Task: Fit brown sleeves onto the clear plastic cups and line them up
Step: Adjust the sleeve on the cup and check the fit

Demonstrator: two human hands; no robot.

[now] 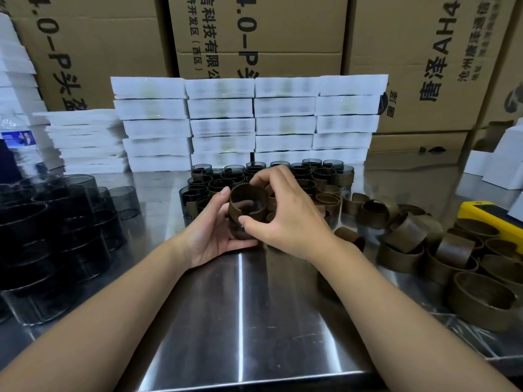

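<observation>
A clear cup with a brown sleeve (247, 205) around it sits between my two hands above the steel table. My left hand (215, 230) cradles the cup from below and the left, thumb up at the rim. My right hand (285, 210) pinches the sleeve from the right, thumb on its lower edge and fingers over the far rim. Behind my hands stand several sleeved cups (311, 176) in rows. Bare dark-tinted cups (51, 222) crowd the left side. Loose brown sleeves (441, 250) lie heaped on the right.
Stacks of white foam trays (249, 123) line the back of the steel table (240, 321), with cardboard boxes (424, 66) behind them. A yellow device (492, 219) lies at the far right. White boxes (501, 162) stand at the right edge.
</observation>
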